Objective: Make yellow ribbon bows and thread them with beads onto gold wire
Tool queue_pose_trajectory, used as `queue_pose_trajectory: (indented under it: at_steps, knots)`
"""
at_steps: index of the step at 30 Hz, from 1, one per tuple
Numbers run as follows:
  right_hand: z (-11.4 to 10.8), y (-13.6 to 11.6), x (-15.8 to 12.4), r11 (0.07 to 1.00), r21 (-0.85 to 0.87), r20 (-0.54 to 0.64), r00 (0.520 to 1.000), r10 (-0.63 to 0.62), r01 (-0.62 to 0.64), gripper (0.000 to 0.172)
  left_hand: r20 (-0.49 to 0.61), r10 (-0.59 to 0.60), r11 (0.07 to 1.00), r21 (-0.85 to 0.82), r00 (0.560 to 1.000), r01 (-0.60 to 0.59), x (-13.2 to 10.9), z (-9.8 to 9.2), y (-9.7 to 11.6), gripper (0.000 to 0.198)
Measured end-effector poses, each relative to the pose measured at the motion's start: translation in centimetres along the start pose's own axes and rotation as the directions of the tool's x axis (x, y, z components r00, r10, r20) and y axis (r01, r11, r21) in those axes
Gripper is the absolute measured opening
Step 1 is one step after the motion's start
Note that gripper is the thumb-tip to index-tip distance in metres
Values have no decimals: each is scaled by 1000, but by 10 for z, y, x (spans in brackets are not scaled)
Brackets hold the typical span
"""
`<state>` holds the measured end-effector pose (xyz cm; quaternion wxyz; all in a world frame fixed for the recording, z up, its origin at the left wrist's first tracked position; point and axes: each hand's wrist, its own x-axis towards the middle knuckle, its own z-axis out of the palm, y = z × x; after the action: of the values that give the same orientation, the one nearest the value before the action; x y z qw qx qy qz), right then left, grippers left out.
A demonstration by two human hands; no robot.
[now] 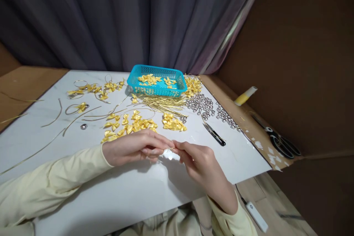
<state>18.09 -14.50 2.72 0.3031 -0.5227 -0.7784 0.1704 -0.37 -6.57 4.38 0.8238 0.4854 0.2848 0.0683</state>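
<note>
My left hand and my right hand meet at the fingertips over the near part of the white board. Both are closed in a pinch, and a short bit of thin gold cord shows between them; the rest of it is hidden by the fingers. Just beyond my left hand lie several yellow ribbon bows, with a smaller group to their right. A bundle of gold cords lies behind the bows. Silver beads are spread to the right of the bundle.
A blue basket with yellow bows stands at the back. Black snips lie right of my hands. Scissors and a yellow-and-white tube are beyond the right edge. Looped cords with bows and loose cords lie left. A white device is lower right.
</note>
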Motion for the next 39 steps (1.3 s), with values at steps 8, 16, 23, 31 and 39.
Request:
queue_pose_trajectory:
  at_steps: [8, 16, 23, 31, 39]
  knots:
    - [-6, -3, 2, 947, 263, 67, 983, 171, -182, 22, -101, 42, 992, 119, 994, -30, 0, -3, 0, 27]
    - [-10, 0, 7, 612, 662, 278, 901, 334, -432, 29, -214, 92, 982, 183, 973, -52, -3, -7, 7, 30]
    - [-9, 9, 9, 438, 759, 377, 874, 308, -482, 31, -209, 133, 979, 178, 969, -96, -2, -13, 8, 27]
    - [-9, 12, 9, 441, 747, 422, 868, 263, -497, 28, -163, 189, 955, 259, 968, -143, -10, -11, 15, 24]
    - [-14, 9, 10, 544, 655, 469, 847, 251, -524, 36, -159, 184, 958, 249, 970, -141, -12, -9, 16, 22]
